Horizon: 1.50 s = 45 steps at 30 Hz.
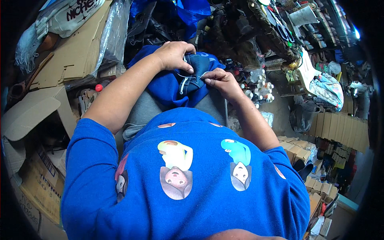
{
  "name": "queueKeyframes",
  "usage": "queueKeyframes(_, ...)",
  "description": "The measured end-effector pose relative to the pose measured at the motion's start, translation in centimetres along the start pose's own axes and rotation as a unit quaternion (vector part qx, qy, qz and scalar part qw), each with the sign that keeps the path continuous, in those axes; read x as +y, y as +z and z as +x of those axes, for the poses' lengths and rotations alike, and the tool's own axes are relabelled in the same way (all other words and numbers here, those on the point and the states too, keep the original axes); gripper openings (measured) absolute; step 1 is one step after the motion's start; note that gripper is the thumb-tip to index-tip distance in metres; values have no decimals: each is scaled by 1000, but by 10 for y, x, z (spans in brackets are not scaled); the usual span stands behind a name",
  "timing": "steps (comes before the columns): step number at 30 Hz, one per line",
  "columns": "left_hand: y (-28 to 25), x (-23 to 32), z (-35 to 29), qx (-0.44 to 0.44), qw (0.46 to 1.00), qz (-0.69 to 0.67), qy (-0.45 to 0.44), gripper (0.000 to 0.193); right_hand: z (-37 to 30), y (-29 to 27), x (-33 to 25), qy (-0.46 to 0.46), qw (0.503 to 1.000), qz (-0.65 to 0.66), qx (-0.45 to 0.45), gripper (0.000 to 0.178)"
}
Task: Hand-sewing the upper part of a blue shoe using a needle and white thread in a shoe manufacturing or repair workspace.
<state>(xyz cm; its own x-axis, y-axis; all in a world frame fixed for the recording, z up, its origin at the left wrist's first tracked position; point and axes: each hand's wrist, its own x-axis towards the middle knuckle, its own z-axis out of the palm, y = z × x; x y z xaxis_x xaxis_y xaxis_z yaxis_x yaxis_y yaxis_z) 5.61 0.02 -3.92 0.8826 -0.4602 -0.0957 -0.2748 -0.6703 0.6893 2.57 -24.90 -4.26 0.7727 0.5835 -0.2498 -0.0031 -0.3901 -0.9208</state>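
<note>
A dark navy shoe (199, 64) with pale stitching lies on a blue cloth (164, 89) across my lap. My left hand (174, 56) grips its left side, the thumb bent over the top and the fingers curled at the far edge. A thin white thread (185, 75) runs over the shoe between my two hands. At the shoe's right edge my right hand (221, 82) is closed in a pinch on that thread. A thicker white lace (183, 85) hangs loose at the near left of the shoe. The fingertips partly hide the thread's ends.
Cardboard sheets (72, 52) and an open carton (36, 116) stand at my left. Several white-capped bottles (262, 90) are at the right, beyond my right forearm. Scissors (285, 33) hang at the far right. Stacked boxes (296, 150) and a clear bag (304, 116) lie farther right.
</note>
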Motion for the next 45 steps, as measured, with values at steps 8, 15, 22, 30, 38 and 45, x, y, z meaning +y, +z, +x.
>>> queueKeyframes(8,4,-1,-28,129,990,-9,65,33,0,14,-22,-102,954,-252,125,13)
queueKeyframes(15,-6,12,-61,136,986,-90,18,26,-9,7,-14,-117,962,-235,78,20)
queueKeyframes(22,2,10,-60,156,984,4,89,18,0,-2,-20,-67,982,-176,13,33)
queueKeyframes(30,1,9,-59,148,982,54,101,18,9,-6,-15,-53,988,-148,-11,23)
queueKeyframes(38,3,14,-57,141,975,53,161,17,13,-8,0,-52,995,-83,-29,19)
queueKeyframes(45,1,-1,-24,-17,984,-170,40,16,23,-10,0,-69,994,-67,-57,17)
